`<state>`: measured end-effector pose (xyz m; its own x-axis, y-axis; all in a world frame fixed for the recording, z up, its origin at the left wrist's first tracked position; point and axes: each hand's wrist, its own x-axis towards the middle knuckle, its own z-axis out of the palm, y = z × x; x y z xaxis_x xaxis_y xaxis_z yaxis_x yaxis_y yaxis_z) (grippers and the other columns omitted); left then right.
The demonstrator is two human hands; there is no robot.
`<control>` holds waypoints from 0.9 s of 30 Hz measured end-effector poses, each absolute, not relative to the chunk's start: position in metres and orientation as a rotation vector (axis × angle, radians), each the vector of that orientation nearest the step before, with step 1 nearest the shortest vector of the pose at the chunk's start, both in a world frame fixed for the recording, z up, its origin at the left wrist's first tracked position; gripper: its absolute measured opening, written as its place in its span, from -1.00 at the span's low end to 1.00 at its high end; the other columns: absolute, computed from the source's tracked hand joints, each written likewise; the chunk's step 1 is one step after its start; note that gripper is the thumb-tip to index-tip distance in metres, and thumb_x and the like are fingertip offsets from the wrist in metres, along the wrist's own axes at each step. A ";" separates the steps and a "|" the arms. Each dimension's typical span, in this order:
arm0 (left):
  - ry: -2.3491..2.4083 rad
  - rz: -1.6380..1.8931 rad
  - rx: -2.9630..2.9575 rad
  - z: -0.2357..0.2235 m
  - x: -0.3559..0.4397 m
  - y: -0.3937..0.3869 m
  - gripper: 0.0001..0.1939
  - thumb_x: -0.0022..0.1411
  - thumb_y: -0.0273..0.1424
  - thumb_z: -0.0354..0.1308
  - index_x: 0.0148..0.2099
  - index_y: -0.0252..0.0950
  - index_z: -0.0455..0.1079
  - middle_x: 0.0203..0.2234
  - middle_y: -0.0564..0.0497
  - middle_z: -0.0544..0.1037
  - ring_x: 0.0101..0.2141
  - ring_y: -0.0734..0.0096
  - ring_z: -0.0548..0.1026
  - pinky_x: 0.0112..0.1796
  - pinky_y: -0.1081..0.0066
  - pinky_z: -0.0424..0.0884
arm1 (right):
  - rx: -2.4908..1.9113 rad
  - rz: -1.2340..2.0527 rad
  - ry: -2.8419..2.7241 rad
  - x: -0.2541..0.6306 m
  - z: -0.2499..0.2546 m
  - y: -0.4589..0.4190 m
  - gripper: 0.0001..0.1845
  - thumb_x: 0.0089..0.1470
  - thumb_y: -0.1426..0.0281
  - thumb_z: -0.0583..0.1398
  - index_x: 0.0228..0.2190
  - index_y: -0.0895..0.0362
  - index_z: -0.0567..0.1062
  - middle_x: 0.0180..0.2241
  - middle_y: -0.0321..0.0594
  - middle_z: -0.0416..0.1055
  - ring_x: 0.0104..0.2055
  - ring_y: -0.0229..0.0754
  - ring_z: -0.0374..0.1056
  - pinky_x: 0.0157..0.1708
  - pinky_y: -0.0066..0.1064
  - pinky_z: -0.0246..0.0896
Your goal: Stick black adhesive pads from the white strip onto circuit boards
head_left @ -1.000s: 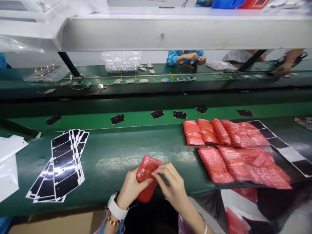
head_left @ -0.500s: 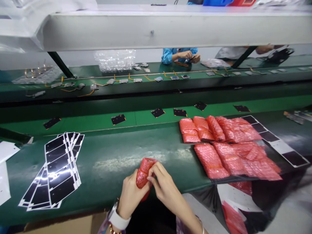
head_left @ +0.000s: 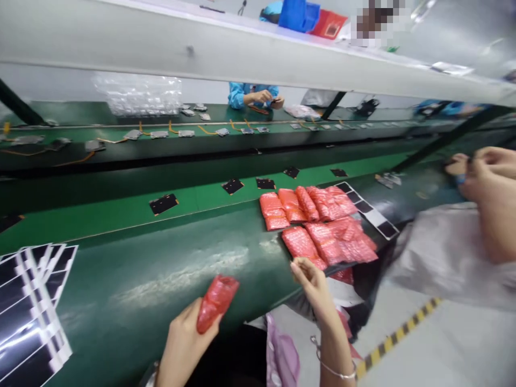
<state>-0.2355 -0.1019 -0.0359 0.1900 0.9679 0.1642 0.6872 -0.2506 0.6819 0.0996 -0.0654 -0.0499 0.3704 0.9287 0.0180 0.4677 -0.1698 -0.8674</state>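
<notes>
My left hand (head_left: 187,333) is closed around a rolled packet of red bubble wrap (head_left: 217,302), held tilted above the near edge of the green bench. My right hand (head_left: 312,282) is apart from that packet, at the near edge of a group of red bubble-wrap packets (head_left: 300,244). Its thumb and fingertips are drawn together; whether anything is between them is too small to tell. The grouped packets lie in two rows, some with orange bands round them.
Sheets of black rectangles with white borders (head_left: 30,306) lie at left, and another sheet (head_left: 377,217) behind the packets. Black flat pieces (head_left: 163,204) lie on the bright green strip (head_left: 201,196). A co-worker's arm (head_left: 494,199) is at right; another person's hands (head_left: 264,98) work across the bench.
My right hand has left the held packet and moved right to the grouped packets. My left hand keeps its packet, now tilted right. The view has turned right.
</notes>
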 end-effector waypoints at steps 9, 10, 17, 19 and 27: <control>2.250 0.280 1.680 -0.054 -0.334 -0.060 -0.50 0.02 0.16 0.21 -0.13 -0.04 0.45 -0.61 0.12 0.56 -0.52 0.05 0.59 -0.51 0.37 0.37 | -2.254 0.055 -0.931 0.217 -0.078 -0.130 -0.14 -0.07 -0.34 0.07 -0.34 0.23 0.58 -0.22 0.28 0.51 -0.16 0.31 0.44 -0.10 0.13 0.29; 2.263 0.203 1.639 -0.056 -0.339 -0.056 -0.48 0.02 0.17 0.19 -0.11 -0.06 0.45 -0.60 0.10 0.57 -0.49 0.02 0.60 -0.48 0.35 0.40 | -2.230 0.042 -1.002 0.212 -0.081 -0.124 -0.13 -0.03 -0.33 0.07 -0.26 0.24 0.58 -0.14 0.29 0.50 -0.08 0.31 0.42 -0.01 0.13 0.26; 2.491 0.509 1.882 -0.067 -0.350 -0.059 0.03 0.22 0.21 -0.03 0.43 -0.51 0.01 0.32 -0.56 0.19 0.30 -0.43 0.21 0.15 -0.23 0.27 | -2.110 -0.100 -1.662 0.156 -0.095 -0.072 -0.12 0.21 -0.17 0.05 0.24 0.29 0.33 0.14 0.32 0.35 0.12 0.29 0.33 0.05 0.08 0.27; 2.490 0.678 1.888 -0.056 -0.342 -0.065 0.08 0.21 0.22 0.03 0.48 -0.45 -0.10 0.42 -0.54 -0.03 0.37 -0.53 0.00 0.19 -0.31 0.16 | -2.146 -0.079 -1.643 0.160 -0.084 -0.069 -0.21 0.26 -0.09 0.00 0.12 0.34 0.43 -0.05 0.31 0.48 -0.05 0.25 0.44 -0.08 0.00 0.34; 1.478 0.738 2.293 0.008 -0.209 -0.088 -0.26 0.34 -0.23 0.20 0.46 -0.08 0.01 0.42 -0.22 0.12 0.40 -0.22 0.04 0.25 -0.24 0.15 | -1.499 1.107 -2.125 0.091 0.014 -0.083 -0.70 0.17 0.30 0.19 -0.12 0.14 0.60 -0.40 -0.28 0.56 -0.44 -0.20 0.44 -0.36 -0.47 0.27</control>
<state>-0.2094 -0.0883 0.0080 0.3334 0.9087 0.2511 0.7464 -0.4171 0.5185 0.0910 -0.0834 0.0142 -0.4022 0.8992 -0.1720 0.6563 0.1522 -0.7389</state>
